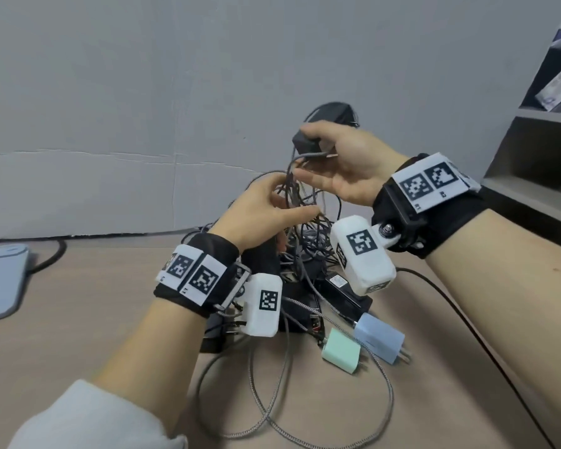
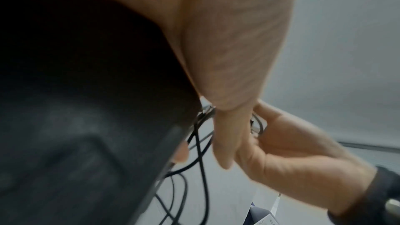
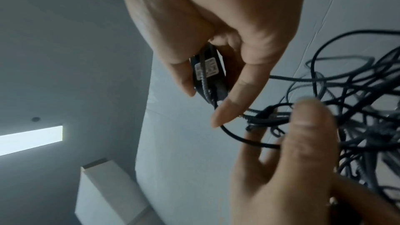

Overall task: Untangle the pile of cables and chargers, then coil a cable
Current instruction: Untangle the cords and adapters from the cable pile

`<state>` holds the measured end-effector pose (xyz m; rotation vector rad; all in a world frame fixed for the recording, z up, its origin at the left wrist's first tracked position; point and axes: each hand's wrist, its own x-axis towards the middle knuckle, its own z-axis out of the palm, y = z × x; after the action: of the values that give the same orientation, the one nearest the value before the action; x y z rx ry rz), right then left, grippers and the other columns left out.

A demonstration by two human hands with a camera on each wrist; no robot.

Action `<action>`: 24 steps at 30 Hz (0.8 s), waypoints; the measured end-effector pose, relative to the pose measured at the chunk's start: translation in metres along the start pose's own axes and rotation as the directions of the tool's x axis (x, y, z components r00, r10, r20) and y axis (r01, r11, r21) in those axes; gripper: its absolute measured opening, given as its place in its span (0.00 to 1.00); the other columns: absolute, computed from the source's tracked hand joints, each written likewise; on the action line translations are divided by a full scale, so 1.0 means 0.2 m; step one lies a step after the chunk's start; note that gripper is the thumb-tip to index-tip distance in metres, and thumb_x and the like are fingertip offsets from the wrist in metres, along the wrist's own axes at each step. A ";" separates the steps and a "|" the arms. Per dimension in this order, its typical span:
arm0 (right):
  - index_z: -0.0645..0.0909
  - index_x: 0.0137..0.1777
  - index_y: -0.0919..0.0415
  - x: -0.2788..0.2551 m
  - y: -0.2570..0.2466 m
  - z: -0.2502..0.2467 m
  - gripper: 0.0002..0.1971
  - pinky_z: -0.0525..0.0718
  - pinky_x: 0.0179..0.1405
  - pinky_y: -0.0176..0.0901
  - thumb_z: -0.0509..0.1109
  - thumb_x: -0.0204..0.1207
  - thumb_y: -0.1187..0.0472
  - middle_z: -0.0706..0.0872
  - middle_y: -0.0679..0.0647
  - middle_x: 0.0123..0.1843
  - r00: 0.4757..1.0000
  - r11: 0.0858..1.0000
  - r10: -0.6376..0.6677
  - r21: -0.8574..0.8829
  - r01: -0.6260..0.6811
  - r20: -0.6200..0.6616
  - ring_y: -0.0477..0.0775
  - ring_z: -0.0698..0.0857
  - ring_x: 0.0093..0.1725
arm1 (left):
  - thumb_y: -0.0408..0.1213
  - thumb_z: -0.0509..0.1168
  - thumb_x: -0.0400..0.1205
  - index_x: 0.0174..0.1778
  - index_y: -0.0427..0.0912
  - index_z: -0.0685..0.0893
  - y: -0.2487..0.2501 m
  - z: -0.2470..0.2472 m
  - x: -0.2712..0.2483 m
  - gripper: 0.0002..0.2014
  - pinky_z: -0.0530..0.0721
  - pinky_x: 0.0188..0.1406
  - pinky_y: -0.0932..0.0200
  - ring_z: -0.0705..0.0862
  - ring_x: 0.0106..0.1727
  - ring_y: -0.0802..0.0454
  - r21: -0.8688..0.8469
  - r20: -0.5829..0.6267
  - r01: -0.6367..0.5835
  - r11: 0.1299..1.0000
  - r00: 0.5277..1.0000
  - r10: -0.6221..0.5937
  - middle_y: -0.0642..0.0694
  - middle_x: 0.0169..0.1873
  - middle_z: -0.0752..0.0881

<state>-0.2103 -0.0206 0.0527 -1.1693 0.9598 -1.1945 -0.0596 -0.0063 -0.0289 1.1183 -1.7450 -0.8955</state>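
My right hand (image 1: 308,153) is raised above the table and grips a small black charger (image 1: 305,140) between thumb and fingers. The right wrist view shows its white label, the charger (image 3: 207,71) and the right hand (image 3: 203,105). Dark thin cables hang from it into a tangle (image 1: 308,222). My left hand (image 1: 292,196) pinches that tangle just below the charger, also seen as the left hand (image 3: 303,143) amid the cable tangle (image 3: 357,109). The left wrist view shows my left hand's fingers (image 2: 225,139) against the cables (image 2: 201,151).
On the wooden table (image 1: 78,335) under the hands lie black adapters (image 1: 344,290), a blue charger (image 1: 379,338), a green charger (image 1: 340,351) and a looped grey braided cable (image 1: 272,400). A grey pad (image 1: 0,280) sits left, a grey shelf (image 1: 531,157) right.
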 end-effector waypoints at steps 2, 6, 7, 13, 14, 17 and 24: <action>0.80 0.54 0.64 -0.01 -0.03 0.03 0.07 0.90 0.35 0.43 0.71 0.83 0.61 0.82 0.59 0.45 1.000 0.999 -0.004 0.051 0.003 0.026 0.54 0.86 0.37 | 0.47 0.77 0.79 0.64 0.52 0.78 -0.02 0.01 0.00 0.21 0.86 0.25 0.54 0.88 0.25 0.42 0.061 -0.021 0.000 0.998 1.000 0.001 0.44 0.40 0.92; 0.79 0.51 0.65 0.00 -0.07 0.06 0.05 0.91 0.36 0.46 0.71 0.83 0.63 0.82 0.59 0.41 1.000 0.988 -0.026 0.155 0.028 -0.014 0.55 0.84 0.37 | 0.35 0.67 0.83 0.57 0.44 0.80 -0.08 0.04 0.05 0.08 0.88 0.29 0.50 0.89 0.24 0.39 0.095 -0.094 0.035 0.995 0.995 -0.026 0.40 0.38 0.92; 0.79 0.51 0.65 0.01 -0.07 0.05 0.05 0.91 0.36 0.47 0.71 0.83 0.64 0.82 0.59 0.41 0.998 0.985 -0.036 0.169 0.044 -0.053 0.55 0.84 0.37 | 0.32 0.65 0.82 0.54 0.40 0.80 -0.09 0.04 0.06 0.07 0.88 0.29 0.49 0.88 0.24 0.38 0.053 -0.119 0.037 0.998 0.992 -0.030 0.38 0.38 0.92; 0.81 0.52 0.67 0.13 0.00 -0.15 0.07 0.91 0.36 0.47 0.74 0.77 0.67 0.82 0.61 0.44 0.936 0.990 -0.068 0.093 0.106 -0.345 0.56 0.85 0.36 | 0.21 0.59 0.83 0.54 0.33 0.81 -0.09 -0.01 0.08 0.08 0.82 0.22 0.54 0.79 0.16 0.45 -0.263 -0.314 -0.058 0.963 0.949 -0.028 0.42 0.35 0.90; 0.82 0.52 0.67 0.14 0.03 -0.18 0.07 0.91 0.37 0.47 0.75 0.77 0.67 0.83 0.60 0.44 0.926 0.993 -0.060 0.069 0.092 -0.373 0.56 0.85 0.38 | 0.21 0.60 0.83 0.57 0.32 0.81 -0.08 -0.02 0.08 0.09 0.82 0.22 0.53 0.79 0.17 0.45 -0.276 -0.327 -0.085 0.957 0.945 -0.010 0.42 0.36 0.91; 0.83 0.49 0.65 0.16 0.10 -0.23 0.08 0.89 0.33 0.45 0.77 0.75 0.63 0.84 0.60 0.42 0.909 0.999 -0.012 0.025 0.025 -0.416 0.55 0.82 0.36 | 0.25 0.63 0.85 0.61 0.33 0.81 -0.06 -0.04 0.08 0.09 0.82 0.20 0.56 0.80 0.18 0.46 -0.280 -0.348 -0.157 0.947 0.936 0.052 0.40 0.39 0.92; 0.81 0.52 0.63 0.15 0.20 -0.30 0.13 0.76 0.24 0.36 0.77 0.77 0.55 0.82 0.59 0.43 0.904 0.962 0.181 -0.119 -0.244 -0.388 0.50 0.76 0.32 | 0.30 0.65 0.87 0.54 0.35 0.85 -0.02 -0.12 0.07 0.04 0.83 0.22 0.57 0.80 0.18 0.49 -0.309 -0.425 -0.257 0.916 0.899 0.109 0.30 0.39 0.91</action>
<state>-0.2578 -0.0609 0.0046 -0.9464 1.4630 -1.1979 -0.0390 -0.0239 -0.0196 0.8053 -1.2619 -0.7630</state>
